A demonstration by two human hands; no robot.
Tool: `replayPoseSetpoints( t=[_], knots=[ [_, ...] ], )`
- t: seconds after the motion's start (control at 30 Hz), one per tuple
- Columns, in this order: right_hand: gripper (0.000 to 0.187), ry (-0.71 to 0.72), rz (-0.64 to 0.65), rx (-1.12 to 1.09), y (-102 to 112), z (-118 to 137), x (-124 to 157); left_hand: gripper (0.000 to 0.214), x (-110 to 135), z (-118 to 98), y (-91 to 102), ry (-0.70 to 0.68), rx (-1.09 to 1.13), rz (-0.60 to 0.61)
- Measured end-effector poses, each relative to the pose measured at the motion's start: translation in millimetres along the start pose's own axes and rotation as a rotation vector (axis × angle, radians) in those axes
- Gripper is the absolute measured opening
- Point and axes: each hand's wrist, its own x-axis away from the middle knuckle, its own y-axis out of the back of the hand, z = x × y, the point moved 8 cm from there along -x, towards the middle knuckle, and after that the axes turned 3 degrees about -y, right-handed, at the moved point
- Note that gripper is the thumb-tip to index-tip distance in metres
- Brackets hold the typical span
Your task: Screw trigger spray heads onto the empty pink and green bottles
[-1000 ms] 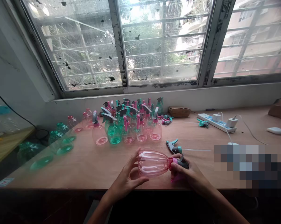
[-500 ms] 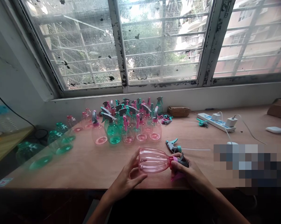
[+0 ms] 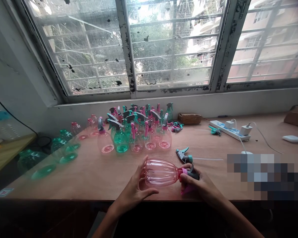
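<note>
A clear pink spray bottle point(image 3: 161, 172) lies on its side in the air above the table's front edge, its neck pointing right. My left hand point(image 3: 139, 185) cups the base end, the thumb stretched along the near side. At the neck, my right hand point(image 3: 197, 181) grips the pink and black trigger sprayer point(image 3: 194, 173), which sits on the bottle's mouth. Just behind that hand, a loose teal and black trigger sprayer point(image 3: 184, 155) rests on the table, its straw pointing right.
Several pink and green spray bottles point(image 3: 121, 142) stand grouped by the window wall. Open green bottles point(image 3: 43, 170) line the left edge. Farther right are loose spray heads point(image 3: 175, 127), a brown box point(image 3: 189, 118) and a power strip point(image 3: 220, 127) with cables.
The bottle has shifted slightly left and down. My left thumb has moved a little to the right. Both hands stay on the bottle and sprayer.
</note>
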Motion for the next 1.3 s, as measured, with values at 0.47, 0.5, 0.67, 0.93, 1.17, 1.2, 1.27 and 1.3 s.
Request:
replayPoseSetpoints(
  t=[0.47, 0.5, 0.67, 0.93, 1.17, 1.2, 1.27, 1.3],
  knots=[
    [0.036, 0.031, -0.016, 0.032, 1, 2, 1, 0.106, 1, -1, 0.2, 0.001, 0.040, -0.019],
    [0.036, 0.027, -0.010, 0.054, 1, 1, 1, 0.106, 1, -1, 0.5, 0.018, 0.049, -0.019],
    [0.036, 0.029, -0.018, 0.068, 1, 1, 0, 0.093, 1, -4, 0.7, -0.002, -0.025, 0.018],
    [0.037, 0.027, -0.015, 0.071, 1, 2, 1, 0.106, 2, -11, -6.8, -0.034, 0.000, 0.072],
    [0.037, 0.033, -0.024, 0.044, 1, 4, 1, 0.089, 3, -13, -3.2, -0.058, -0.092, 0.031],
    [0.036, 0.037, -0.022, 0.028, 0, 5, 0, 0.087, 3, -12, -2.8, -0.076, -0.111, 0.028],
    [0.036, 0.035, -0.020, 0.006, 0, 6, 0, 0.091, 3, -9, -3.1, -0.076, -0.095, 0.038],
    [0.036, 0.032, -0.019, 0.000, -1, 6, 0, 0.097, 3, -7, -3.2, -0.055, -0.070, 0.043]
  ],
)
